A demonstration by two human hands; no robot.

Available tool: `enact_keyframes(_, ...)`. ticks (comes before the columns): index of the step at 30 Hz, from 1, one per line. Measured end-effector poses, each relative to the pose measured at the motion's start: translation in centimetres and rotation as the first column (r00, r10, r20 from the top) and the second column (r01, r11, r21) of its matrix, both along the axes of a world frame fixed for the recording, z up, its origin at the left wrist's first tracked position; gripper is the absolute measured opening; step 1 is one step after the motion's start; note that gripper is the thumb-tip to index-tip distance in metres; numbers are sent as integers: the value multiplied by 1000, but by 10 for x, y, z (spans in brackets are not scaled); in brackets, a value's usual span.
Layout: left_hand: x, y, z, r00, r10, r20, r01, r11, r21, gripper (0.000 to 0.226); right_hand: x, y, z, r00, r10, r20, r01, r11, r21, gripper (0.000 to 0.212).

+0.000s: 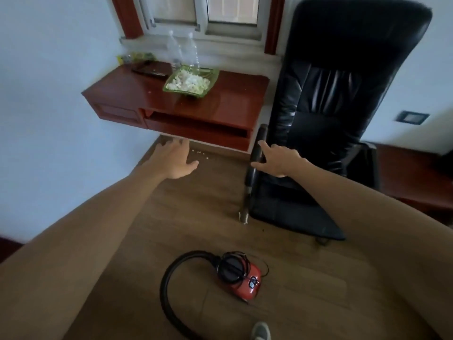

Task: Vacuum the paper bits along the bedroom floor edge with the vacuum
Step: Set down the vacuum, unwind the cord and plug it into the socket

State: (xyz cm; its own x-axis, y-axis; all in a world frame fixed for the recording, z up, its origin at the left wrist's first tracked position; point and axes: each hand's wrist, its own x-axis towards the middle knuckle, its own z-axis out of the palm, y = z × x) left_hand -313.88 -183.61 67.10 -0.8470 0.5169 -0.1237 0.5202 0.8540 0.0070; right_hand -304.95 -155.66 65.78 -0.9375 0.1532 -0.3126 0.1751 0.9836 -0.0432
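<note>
Your left hand (pixel 174 161) and right hand (pixel 282 160) hold nothing, fingers spread; shove the chair (pixel 343 94) carelessly and it could scatter the paper bits (pixel 199 154) further under the table (pixel 232 94).

The vacuum hose (pixel 164 288) runs off the bottom edge, so you cannot see its far end. Your shoe (pixel 261 332) is cut off there too. The paper bits (pixel 199 153) are too small to count. Your right hand (pixel 279 160) hides part of the chair armrest (pixel 260 139).
</note>
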Motion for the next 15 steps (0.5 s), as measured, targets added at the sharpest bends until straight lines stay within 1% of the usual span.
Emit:
enact_keyframes(4,11,64,-55,995,-60,76,64,996,-57,75,30,50,-60,995,-49,92,51,998,-27,83)
enact_keyframes(8,26,114,-106,981,-112,160,128,988,-88,73,58,87,-120,978,-91,185,101,994,-44,83)
enact_keyframes(15,44,166,-187,940,-164,299,211,968,-134,67,105,109,-214,943,-173,283,211,971,-109,79)
